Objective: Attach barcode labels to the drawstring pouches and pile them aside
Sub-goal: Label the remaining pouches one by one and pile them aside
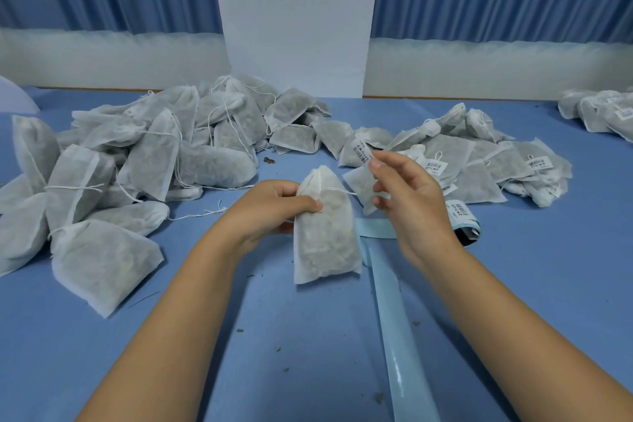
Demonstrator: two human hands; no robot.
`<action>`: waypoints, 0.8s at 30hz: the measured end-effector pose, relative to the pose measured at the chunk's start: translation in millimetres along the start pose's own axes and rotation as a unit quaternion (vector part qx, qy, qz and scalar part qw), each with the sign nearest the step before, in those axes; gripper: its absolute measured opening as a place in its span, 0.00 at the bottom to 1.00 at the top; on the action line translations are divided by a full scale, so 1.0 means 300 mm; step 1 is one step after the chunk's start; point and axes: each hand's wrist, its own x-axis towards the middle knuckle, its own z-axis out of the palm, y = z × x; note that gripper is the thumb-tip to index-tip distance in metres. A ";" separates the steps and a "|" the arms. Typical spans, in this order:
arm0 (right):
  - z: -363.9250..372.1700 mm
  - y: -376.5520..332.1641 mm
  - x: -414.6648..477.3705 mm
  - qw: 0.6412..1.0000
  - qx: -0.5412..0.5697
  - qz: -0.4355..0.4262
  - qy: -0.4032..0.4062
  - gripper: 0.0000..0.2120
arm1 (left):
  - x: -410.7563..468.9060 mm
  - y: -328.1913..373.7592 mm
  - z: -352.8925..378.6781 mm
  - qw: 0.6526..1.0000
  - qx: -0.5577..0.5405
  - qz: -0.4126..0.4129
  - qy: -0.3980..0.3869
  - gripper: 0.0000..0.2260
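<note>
1. While our left hand grips the drawstring pouch just below its gathered neck, thumb across the front and fingers curled behind, the pouch stands nearly upright. Its bottom edge seems to rest on the blue worktop.
2. Our right hand hovers just right of the pouch's neck, fingers loosely spread and thumb apart from them. We see no label on them. The drawstring runs from the neck toward those fingertips, and we cannot tell whether it touches one.
3. We see no barcode on the face of the pouch turned toward us, so we judge that its labelling is only starting.
4. The label roll lies to the right of the pouch, partly behind our right hand. Its pale backing strip trails from beside the pouch toward us.
5. The next move, as we read it, calls for the right hand to go to the roll, peel one label and press it flat on the pouch. The left hand would hold the soft, lumpy cloth steady.
6. Left of the pouch lies the unlabelled heap, and right of it and beyond lies the labelled pile, where this pouch should go. Much work remains.
</note>
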 end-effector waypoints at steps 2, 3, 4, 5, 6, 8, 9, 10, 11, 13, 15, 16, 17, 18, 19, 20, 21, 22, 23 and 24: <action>-0.004 -0.010 0.001 1.000 0.015 -0.010 -0.013 0.02 | 0.002 0.001 0.001 1.000 -0.006 -0.005 0.011 0.02; -0.005 -0.012 0.000 0.999 0.018 -0.006 -0.030 0.02 | 0.004 0.001 0.002 1.000 -0.005 -0.007 0.015 0.03; -0.003 -0.013 0.000 0.999 0.015 0.003 -0.051 0.01 | 0.006 0.001 0.003 1.000 -0.005 -0.008 0.020 0.05; -0.001 -0.011 -0.002 0.997 0.006 0.012 -0.074 0.01 | 0.007 0.000 0.004 1.000 -0.004 -0.009 0.024 0.06; 0.003 -0.009 -0.005 0.995 -0.009 0.022 -0.097 0.01 | 0.007 0.000 0.007 1.000 -0.002 -0.007 0.025 0.06; 0.011 -0.001 -0.014 0.990 -0.041 0.040 -0.132 0.03 | 0.005 0.001 0.013 1.000 0.000 0.001 0.019 0.07; 0.014 0.003 -0.018 0.987 -0.061 0.046 -0.139 0.05 | 0.002 0.003 0.017 1.000 0.002 0.008 0.011 0.08; 0.015 0.007 -0.020 0.986 -0.080 0.052 -0.136 0.06 | -0.002 0.005 0.021 1.000 0.003 0.014 0.002 0.08; 0.016 0.010 -0.019 0.986 -0.094 0.059 -0.126 0.05 | -0.004 0.006 0.024 1.000 0.004 0.019 -0.007 0.08; 0.013 0.018 -0.012 0.987 -0.106 0.071 -0.096 0.04 | -0.010 0.011 0.027 0.999 0.005 0.023 -0.026 0.07; 0.009 0.026 -0.007 0.988 -0.112 0.075 -0.074 0.03 | -0.016 0.015 0.028 0.999 0.008 0.026 -0.040 0.06; 0.010 0.029 -0.007 0.989 -0.114 0.070 -0.069 0.03 | -0.017 0.016 0.028 0.999 0.010 0.028 -0.045 0.06; 0.010 0.032 -0.009 0.989 -0.115 0.060 -0.067 0.03 | -0.019 0.017 0.029 0.998 0.011 0.030 -0.051 0.07; 0.010 0.033 -0.012 0.990 -0.117 0.047 -0.067 0.03 | -0.021 0.019 0.030 0.998 0.011 0.032 -0.056 0.07; 0.011 0.034 -0.014 0.990 -0.122 0.034 -0.068 0.03 | -0.023 0.020 0.029 0.997 0.011 0.036 -0.060 0.07; 0.011 0.035 -0.017 0.989 -0.131 0.020 -0.070 0.03 | -0.025 0.020 0.028 0.997 0.011 0.039 -0.065 0.07; 0.011 0.037 -0.018 0.987 -0.141 0.007 -0.073 0.02 | -0.027 0.021 0.026 0.996 0.013 0.043 -0.073 0.07; 0.010 0.041 -0.018 0.986 -0.149 -0.007 -0.076 0.02 | -0.030 0.022 0.024 0.996 0.014 0.046 -0.081 0.07; 0.011 0.046 -0.018 0.984 -0.157 -0.021 -0.078 0.02 | -0.032 0.024 0.023 0.995 0.014 0.048 -0.089 0.06; 0.012 0.050 -0.019 0.982 -0.166 -0.034 -0.079 0.03 | -0.035 0.026 0.024 0.995 0.012 0.048 -0.092 0.06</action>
